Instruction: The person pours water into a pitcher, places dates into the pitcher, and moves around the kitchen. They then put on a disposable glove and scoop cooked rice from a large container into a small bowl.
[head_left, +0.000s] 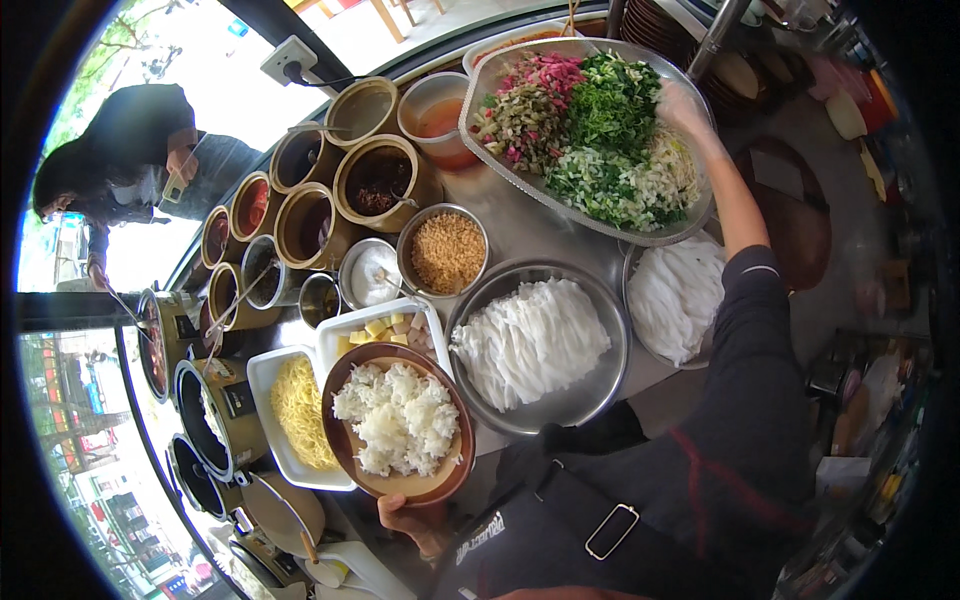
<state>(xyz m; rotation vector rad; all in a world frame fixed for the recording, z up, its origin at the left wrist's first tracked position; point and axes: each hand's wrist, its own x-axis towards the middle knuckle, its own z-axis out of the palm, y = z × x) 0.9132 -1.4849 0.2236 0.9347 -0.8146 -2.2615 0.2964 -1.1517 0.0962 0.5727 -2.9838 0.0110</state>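
My left hand (409, 521) grips the rim of a brown bowl (346, 442), thumb on its near edge. White cooked rice (405, 420) lies in the bowl. My right hand (681, 109), blurred, reaches over the right edge of a clear plastic basket (517, 182); whether its fingers hold anything is unclear. Around it are pale shreds like bean sprouts (670, 154), chopped green herbs (611, 105), chopped scallion (600, 184), diced olive-green pickles (525, 124) and pink pickles (551, 75). White rice noodles (532, 341) fill a steel dish (581, 394) beside the bowl.
More white noodles (675, 300) sit below the basket. Yellow shreds (300, 409) and yellow cubes (375, 330) fill white trays. Chopped nuts (448, 251), white granules (373, 274) and several sauce crocks (379, 184) stand leftward. A person (135, 150) beyond holds a ladle in a pot (154, 345).
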